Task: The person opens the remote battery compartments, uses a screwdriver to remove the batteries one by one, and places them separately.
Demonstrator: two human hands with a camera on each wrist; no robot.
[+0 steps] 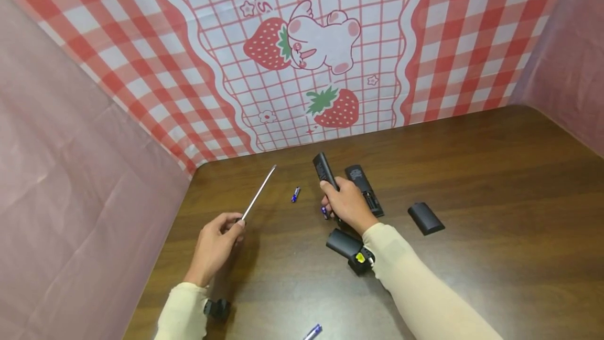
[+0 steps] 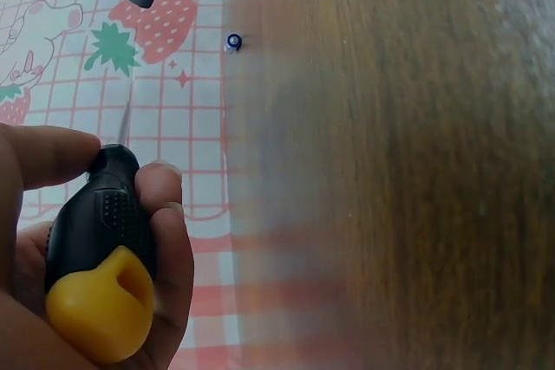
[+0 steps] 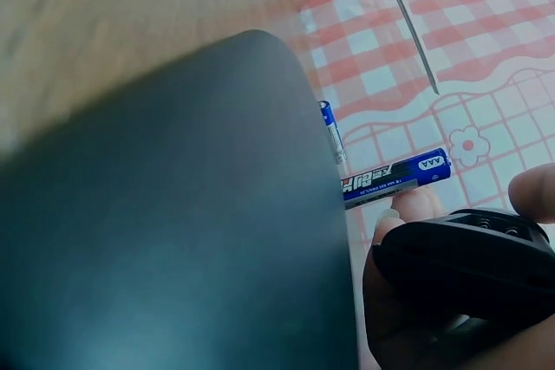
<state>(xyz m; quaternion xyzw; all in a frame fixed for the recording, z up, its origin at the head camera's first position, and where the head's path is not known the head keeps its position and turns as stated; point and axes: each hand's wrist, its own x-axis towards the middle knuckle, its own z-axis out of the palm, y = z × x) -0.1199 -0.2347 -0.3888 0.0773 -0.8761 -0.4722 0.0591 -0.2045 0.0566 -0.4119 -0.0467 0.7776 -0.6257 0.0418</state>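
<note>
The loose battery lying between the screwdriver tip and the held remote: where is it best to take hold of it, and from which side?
Probably pinch the battery across its middle, coming straight down from above. It lies flat on the table, a thin cylinder with bare wood on both long sides, so thumb and finger fit there. Its ends are small and rounded, so a grip there would likely slip.

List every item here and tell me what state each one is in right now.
Left hand: grips the screwdriver handle.
Screwdriver: held, shaft pointing away toward the backdrop.
Right hand: grips a remote.
Held remote: gripped at one end.
Second remote: lying flat on the table.
Battery cover: detached, lying alone.
Loose battery: lying on the table.
Near-edge battery: lying on the table.
</note>
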